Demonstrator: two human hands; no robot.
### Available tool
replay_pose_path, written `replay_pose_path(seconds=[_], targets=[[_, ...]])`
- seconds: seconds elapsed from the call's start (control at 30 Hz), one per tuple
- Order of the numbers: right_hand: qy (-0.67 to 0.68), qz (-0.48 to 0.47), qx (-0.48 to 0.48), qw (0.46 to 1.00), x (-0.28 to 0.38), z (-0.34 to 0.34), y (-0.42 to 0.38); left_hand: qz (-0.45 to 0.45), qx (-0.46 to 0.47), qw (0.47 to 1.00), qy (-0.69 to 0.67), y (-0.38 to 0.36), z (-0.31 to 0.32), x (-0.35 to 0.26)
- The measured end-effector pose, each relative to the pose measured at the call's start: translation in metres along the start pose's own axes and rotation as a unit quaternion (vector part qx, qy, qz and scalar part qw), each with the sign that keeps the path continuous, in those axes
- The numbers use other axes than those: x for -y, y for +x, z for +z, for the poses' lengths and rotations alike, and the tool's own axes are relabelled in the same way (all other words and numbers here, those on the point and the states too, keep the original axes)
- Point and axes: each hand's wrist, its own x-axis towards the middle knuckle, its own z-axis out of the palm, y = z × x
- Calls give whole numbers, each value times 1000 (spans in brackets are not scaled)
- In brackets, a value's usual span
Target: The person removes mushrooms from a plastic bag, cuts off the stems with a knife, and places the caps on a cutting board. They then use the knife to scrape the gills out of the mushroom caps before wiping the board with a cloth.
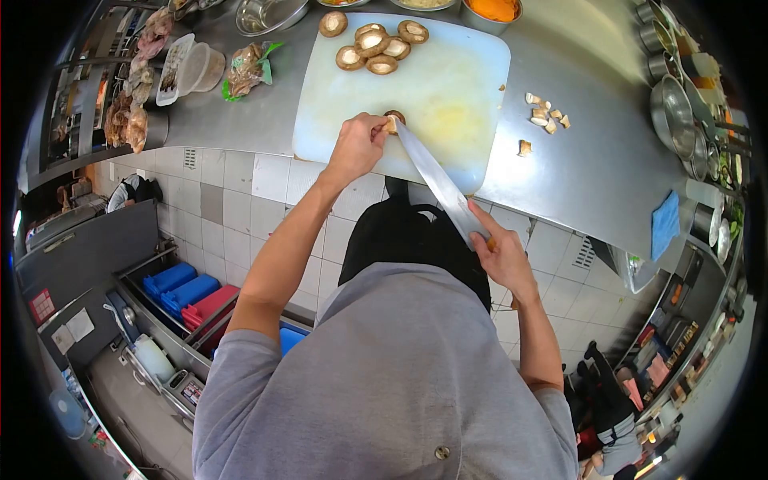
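My left hand is closed on a brown mushroom near the front edge of the white cutting board. In my right hand is the handle of a large kitchen knife. Its long blade slants up and left, with the tip at the mushroom beside my left fingers. Farther back on the board lies a group of brown mushrooms, several showing pale undersides with the stems gone. Cut mushroom stems lie on the steel counter to the right of the board.
A bag of food and a plastic tub stand left of the board. Metal bowls line the back, one holding orange shreds. A blue cloth lies at the counter's right end. Another person is at lower right.
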Motion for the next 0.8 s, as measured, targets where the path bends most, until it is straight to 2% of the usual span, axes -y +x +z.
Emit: replay_pose_path(seconds=[0.1,0.5,0.77,0.8], targets=[[6,15,15,1000,-3,-2,-1,5,-3,1000,1,1,0,5],[-16,-23,14,1000,10,-4,13,-5,2,1000,6,-1,-1,5],[-59,46,60,995,36,-17,11,51,17,997,56,5,-7,11],[-68,61,69,993,38,-19,11,33,16,998,42,4,-8,10]])
